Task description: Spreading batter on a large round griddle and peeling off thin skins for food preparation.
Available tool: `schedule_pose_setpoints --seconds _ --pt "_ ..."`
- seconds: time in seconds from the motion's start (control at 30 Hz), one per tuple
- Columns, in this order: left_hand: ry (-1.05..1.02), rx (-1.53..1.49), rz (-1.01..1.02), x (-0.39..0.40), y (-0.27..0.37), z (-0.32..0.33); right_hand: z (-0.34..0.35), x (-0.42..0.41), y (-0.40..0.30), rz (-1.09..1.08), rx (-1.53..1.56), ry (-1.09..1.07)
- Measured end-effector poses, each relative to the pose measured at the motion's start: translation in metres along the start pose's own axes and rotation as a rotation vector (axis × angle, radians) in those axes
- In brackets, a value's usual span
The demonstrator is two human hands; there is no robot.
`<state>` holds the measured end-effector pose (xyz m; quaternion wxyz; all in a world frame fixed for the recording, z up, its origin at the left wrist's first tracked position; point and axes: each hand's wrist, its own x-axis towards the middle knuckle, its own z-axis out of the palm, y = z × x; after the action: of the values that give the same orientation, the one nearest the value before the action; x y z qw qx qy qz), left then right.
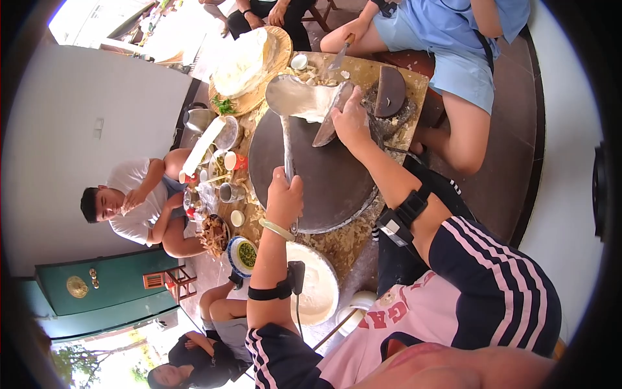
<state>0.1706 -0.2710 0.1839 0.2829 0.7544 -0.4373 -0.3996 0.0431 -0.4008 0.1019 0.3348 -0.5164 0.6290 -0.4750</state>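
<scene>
My left hand (284, 194) grips the handle of a metal ladle (282, 95), its bowl held over the far edge of a round dark griddle (311, 180). My right hand (352, 119) holds a half-round scraper board (324, 131), tilted above the same edge. Pale batter (313, 99) spans the gap between ladle bowl and board, coating both. A wide basin of batter (316, 287) stands by my left forearm, partly hidden behind it. Past my right hand, a second half-round board (391, 92) rests on a dark, crumb-covered surface.
Thin flatbreads (243, 63) are stacked on a woven tray (284, 41). Cups, a bowl of chopped greens (247, 254) and a plate of meat (214, 233) line the left side. Across the table, a person's hand (357, 31) holds a spatula (340, 53). Other people sit around.
</scene>
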Motion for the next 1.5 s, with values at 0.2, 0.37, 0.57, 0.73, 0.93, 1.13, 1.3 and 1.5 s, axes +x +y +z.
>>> schedule_pose_setpoints --seconds 0.2,0.37,0.57,0.73,0.93,1.13,1.3,1.5 --pt "0.021 0.013 -0.003 0.001 0.006 -0.001 0.029 0.003 -0.015 0.047 -0.085 -0.24" --pt "0.064 0.024 -0.016 -0.001 0.001 -0.005 0.021 0.01 0.004 -0.027 -0.042 -0.037" --pt "0.085 0.047 -0.016 0.001 0.002 -0.006 0.056 0.0 -0.009 -0.126 -0.159 -0.196" --pt "0.101 0.1 0.002 0.001 -0.006 -0.014 0.042 0.012 -0.003 -0.068 -0.093 0.029" --pt "0.114 0.139 -0.02 0.004 -0.008 -0.014 0.071 0.005 -0.007 -0.163 -0.154 -0.124" --pt "0.142 0.166 0.035 0.006 -0.021 -0.02 0.042 0.023 -0.011 -0.038 -0.11 0.023" --pt "0.161 0.181 -0.008 0.003 -0.007 -0.017 0.062 0.004 -0.033 0.074 -0.265 -0.367" --pt "0.202 0.233 -0.009 0.007 -0.031 -0.029 0.051 0.006 -0.026 -0.057 -0.229 -0.216"
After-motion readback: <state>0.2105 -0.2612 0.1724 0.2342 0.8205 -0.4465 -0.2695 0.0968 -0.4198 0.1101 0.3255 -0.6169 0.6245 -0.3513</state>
